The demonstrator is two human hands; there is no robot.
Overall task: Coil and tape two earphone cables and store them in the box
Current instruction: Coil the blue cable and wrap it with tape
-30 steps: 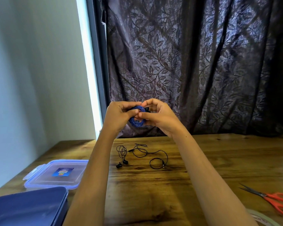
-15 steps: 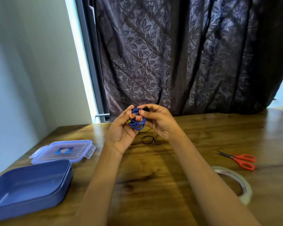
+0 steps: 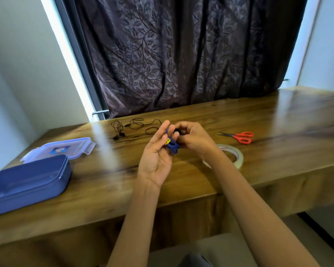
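Both my hands hold a coiled blue earphone cable [image 3: 172,147] above the wooden table [image 3: 258,132]. My left hand [image 3: 157,157] cups the coil from the left, palm up, fingers fairly straight. My right hand [image 3: 193,138] pinches its upper end, fingers curled. A black earphone cable [image 3: 137,125] lies loose and uncoiled on the table behind my hands. The open blue box [image 3: 27,182] sits at the left near the front edge, its clear lid [image 3: 60,149] lying just behind it. A roll of clear tape [image 3: 233,155] lies by my right wrist, partly hidden.
Red-handled scissors [image 3: 241,136] lie on the table to the right of the tape. A dark patterned curtain [image 3: 181,54] hangs behind the table. The table's front edge runs across just below my forearms.
The view has tilted down and the hands have lowered toward the table. The blue coil stays held between both hands, and the left fingers have straightened.
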